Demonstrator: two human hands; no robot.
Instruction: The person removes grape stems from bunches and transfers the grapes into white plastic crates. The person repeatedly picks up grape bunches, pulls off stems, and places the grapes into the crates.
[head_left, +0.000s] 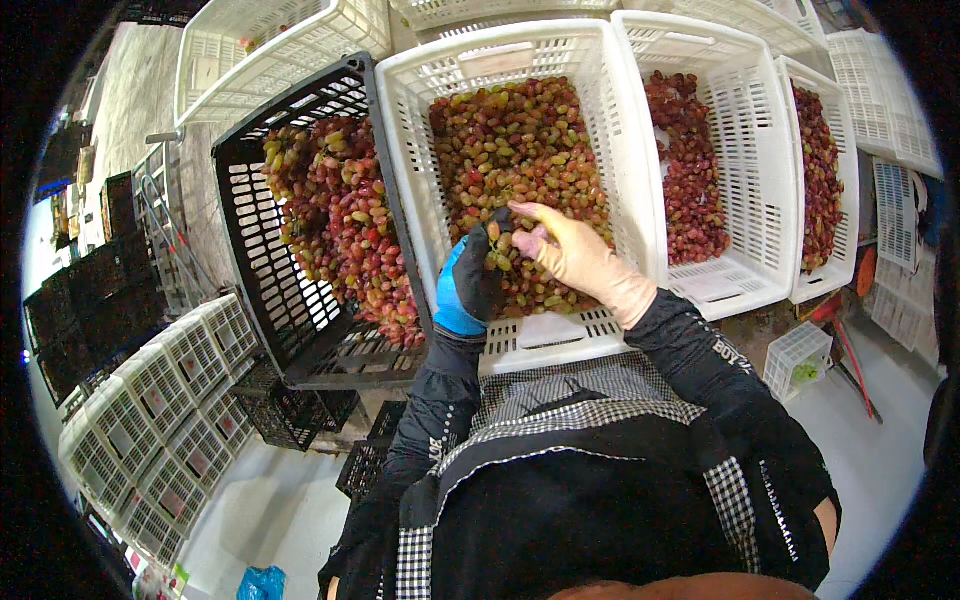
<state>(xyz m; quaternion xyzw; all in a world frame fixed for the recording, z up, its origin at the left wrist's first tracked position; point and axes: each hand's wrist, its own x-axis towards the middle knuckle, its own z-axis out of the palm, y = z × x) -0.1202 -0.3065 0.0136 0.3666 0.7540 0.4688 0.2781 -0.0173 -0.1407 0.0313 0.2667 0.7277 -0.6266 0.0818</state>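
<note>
My left hand (476, 281), in a blue and black glove, holds a small cluster of greenish-amber grapes (499, 247). Close against its right side is my right hand (581, 259) in a cream glove, thumb and forefinger spread apart by the cluster. Whether a fingertip touches a grape is unclear. Both hands are over a white plastic crate (559, 330) holding loose red and green grapes (517, 142). Left of it, a black plastic crate (251, 202) is tilted and carries bunches of red grapes (345, 202).
Two more white crates, one nearer (750, 135) and one farther (844, 187), hold red grapes at the right. A pale crate (277, 60) stands at the far left. White crates (161, 420) are stacked lower left. A small crate (795, 360) with green grapes sits lower right.
</note>
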